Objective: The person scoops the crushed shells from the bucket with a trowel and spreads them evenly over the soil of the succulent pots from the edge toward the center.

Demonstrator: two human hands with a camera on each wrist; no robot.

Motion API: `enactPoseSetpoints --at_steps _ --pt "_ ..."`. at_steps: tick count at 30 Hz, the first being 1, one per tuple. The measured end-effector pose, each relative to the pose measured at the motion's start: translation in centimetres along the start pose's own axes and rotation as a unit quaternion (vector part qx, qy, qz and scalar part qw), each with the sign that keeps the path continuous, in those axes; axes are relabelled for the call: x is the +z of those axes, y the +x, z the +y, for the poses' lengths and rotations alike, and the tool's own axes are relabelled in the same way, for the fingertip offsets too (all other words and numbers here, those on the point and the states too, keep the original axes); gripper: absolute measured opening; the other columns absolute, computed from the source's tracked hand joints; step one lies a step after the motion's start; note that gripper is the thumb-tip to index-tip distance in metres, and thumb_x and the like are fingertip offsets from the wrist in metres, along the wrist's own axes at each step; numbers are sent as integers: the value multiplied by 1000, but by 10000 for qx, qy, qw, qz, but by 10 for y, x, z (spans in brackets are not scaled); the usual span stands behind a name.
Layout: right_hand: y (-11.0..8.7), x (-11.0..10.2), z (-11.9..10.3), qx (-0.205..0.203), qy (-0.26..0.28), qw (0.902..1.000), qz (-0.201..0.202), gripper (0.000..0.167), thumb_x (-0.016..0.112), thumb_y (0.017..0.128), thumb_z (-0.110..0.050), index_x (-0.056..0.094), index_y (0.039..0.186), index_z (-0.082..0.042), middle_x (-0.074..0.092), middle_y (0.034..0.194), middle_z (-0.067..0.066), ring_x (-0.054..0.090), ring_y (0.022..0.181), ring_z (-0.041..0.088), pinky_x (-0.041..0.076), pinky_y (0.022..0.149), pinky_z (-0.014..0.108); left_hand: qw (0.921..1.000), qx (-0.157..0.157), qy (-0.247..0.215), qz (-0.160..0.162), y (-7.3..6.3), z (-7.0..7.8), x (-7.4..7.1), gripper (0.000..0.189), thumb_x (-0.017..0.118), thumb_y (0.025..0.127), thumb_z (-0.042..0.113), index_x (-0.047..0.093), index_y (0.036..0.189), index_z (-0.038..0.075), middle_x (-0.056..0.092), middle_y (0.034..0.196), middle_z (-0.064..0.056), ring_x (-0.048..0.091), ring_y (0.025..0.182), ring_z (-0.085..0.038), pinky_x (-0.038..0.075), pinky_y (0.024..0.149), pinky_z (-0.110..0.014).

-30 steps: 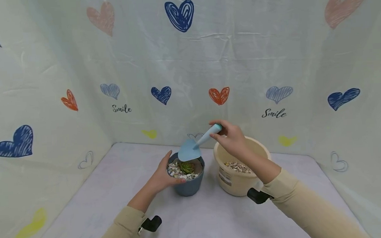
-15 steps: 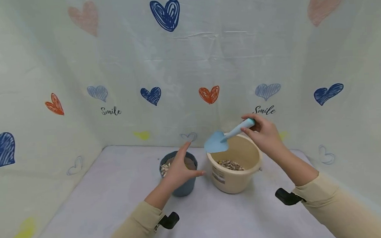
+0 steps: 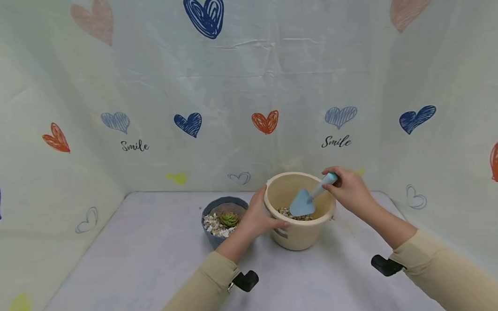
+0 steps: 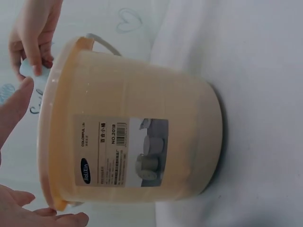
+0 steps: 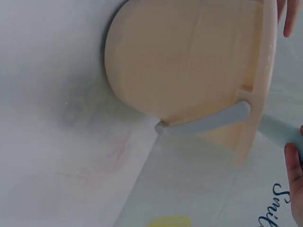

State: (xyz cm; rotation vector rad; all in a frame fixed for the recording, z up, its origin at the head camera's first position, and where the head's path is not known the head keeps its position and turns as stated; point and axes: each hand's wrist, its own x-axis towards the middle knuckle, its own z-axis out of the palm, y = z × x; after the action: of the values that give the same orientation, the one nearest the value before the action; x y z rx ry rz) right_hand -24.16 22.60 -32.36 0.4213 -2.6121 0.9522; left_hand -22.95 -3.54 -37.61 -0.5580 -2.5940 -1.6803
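Heart-printed sheeting is hanging behind a pale tabletop, which is carrying two containers side by side. On the left, a blue-grey pot is holding a small green plant, with white stones lying beside and in front of it. On the right, a cream bucket is standing upright with pebbles inside.

Right grip: I am grasping a light blue shovel by the end of its handle. Its blade is slanting down inside the bucket over the pebbles; whether it is touching them I cannot tell. Left grip: thumb and fingers are lying spread at the bucket's rim, not clenched; firmness of contact is remaining unverified.

Assessment: I am judging the step in hand to be scooping pebbles, probably for the pot. Next move is calling for sliding the blade under them, steadying the bucket, and lifting level to avoid spilling.
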Motion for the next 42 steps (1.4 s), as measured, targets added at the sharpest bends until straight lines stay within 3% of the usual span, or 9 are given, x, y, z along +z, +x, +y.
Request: enactPoseSetpoints --at_steps 8,13,22,28,33,42 --pt "1 16 15 43 -280 9993 -241 28 73 85 0 62 110 7 67 89 18 62 76 27 55 67 40 9995 -309 -81 49 10 -1 4 106 94 58 8 38 148 7 36 146 -19 34 134 -35 27 111 -53" --pt "0 22 16 152 -363 9989 -254 27 75 83 0 63 107 6 68 93 20 64 80 28 56 71 43 9975 -703 28 0 11 3 3 108 94 62 10 33 151 6 28 152 -20 28 139 -37 26 112 -53" --pt "1 27 12 239 -30 9986 -480 23 75 83 -1 64 102 4 66 87 13 59 74 21 52 63 32 9950 -998 48 -72 13 1 1 111 93 64 12 26 153 2 20 156 -21 21 142 -39 25 113 -52" --pt "-2 37 13 294 430 9940 -959 21 75 82 2 63 99 2 64 82 7 58 70 17 51 60 28 9953 -956 7 -154 15 -1 1 110 91 66 9 25 152 -2 20 155 -23 22 142 -41 26 112 -51" --pt "0 38 11 258 519 9924 -1083 20 76 81 1 64 97 1 66 84 8 61 72 17 52 64 30 9957 -903 18 -205 15 0 0 109 91 67 9 25 152 -1 22 154 -24 24 140 -41 28 112 -51" --pt "2 33 14 859 1190 9778 -1494 22 73 84 2 61 102 4 68 94 14 68 79 21 57 69 36 9955 -926 113 -184 14 0 -2 109 92 66 9 26 153 0 23 154 -23 26 139 -41 29 111 -52"
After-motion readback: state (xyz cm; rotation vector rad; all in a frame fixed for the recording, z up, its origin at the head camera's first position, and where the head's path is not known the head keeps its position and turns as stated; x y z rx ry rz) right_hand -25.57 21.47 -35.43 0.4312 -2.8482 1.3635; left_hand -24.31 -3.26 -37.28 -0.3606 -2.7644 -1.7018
